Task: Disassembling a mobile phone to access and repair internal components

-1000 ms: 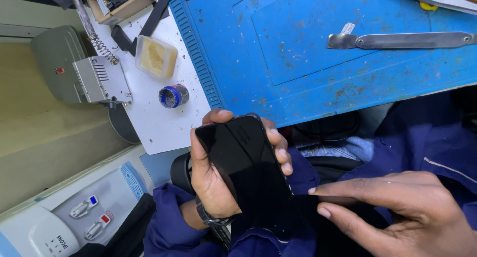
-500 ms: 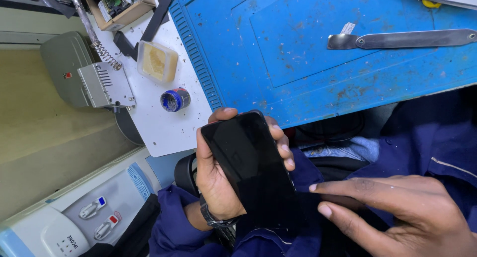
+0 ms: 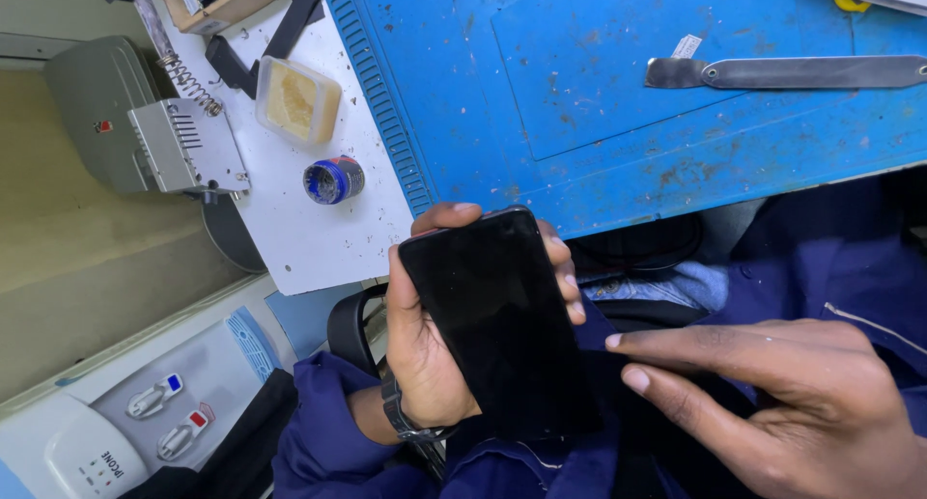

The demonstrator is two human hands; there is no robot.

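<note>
Blue mat (image 3: 618,84) fills the upper frame, metal tool (image 3: 787,71) at upper right, small jar (image 3: 333,180) at left. Left hand (image 3: 425,349) clasps a dark phone (image 3: 502,316) at centre, fingers curled round both edges, over the lap. Right hand (image 3: 772,402), lower right, fingers extended, empty, tips near the phone's edge. Risk: the phone sits unsupported beyond the bench; a loosened clasp would drop it.

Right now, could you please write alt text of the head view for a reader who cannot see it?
The left hand grips a black phone with a dark screen, while the right hand points two fingers at its edge. Behind them, a blue work mat carries a flat metal tool.
</note>
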